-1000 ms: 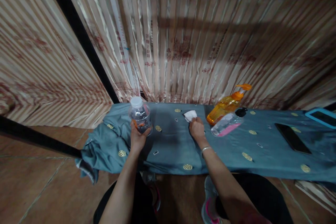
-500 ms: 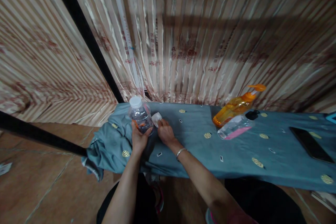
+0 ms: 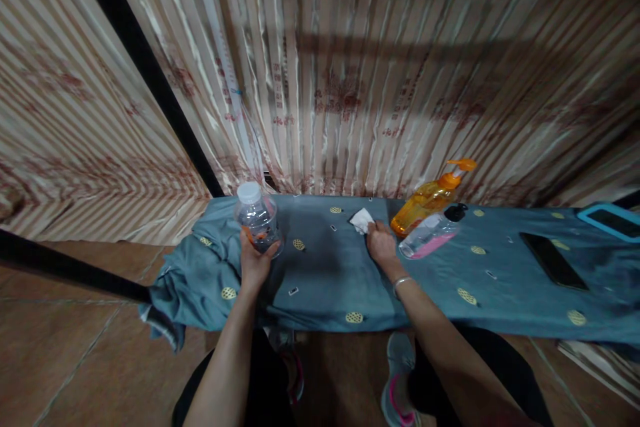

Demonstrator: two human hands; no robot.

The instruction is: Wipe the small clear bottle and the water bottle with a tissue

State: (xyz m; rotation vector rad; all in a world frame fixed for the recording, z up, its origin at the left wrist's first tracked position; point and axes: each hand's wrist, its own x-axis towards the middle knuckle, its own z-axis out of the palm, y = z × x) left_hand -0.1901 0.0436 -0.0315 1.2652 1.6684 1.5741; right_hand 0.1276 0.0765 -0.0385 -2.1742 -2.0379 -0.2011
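Observation:
My left hand (image 3: pixel 257 260) is wrapped round the lower part of a clear plastic bottle (image 3: pixel 260 217) with a white cap, which stands upright at the left end of the cloth-covered surface. Between the fingers of my right hand (image 3: pixel 383 244) is a folded white tissue (image 3: pixel 361 221), close above or on the cloth; contact is hard to judge. Just right of that hand are an amber pump bottle (image 3: pixel 421 207) with an orange pump and a clear bottle (image 3: pixel 431 233) with a black top and pink label. Both of these lean to the right.
A blue-grey patterned cloth (image 3: pixel 320 287) covers the long, narrow surface. At its right lie a black phone (image 3: pixel 553 260) and a blue-framed device (image 3: pixel 613 220). A striped curtain (image 3: pixel 345 93) hangs behind, and black poles (image 3: pixel 150 73) stand at the left.
My right hand has moved right with the tissue, away from the capped bottle and towards the pump bottle. My left hand still grips its bottle. The view has turned slightly right.

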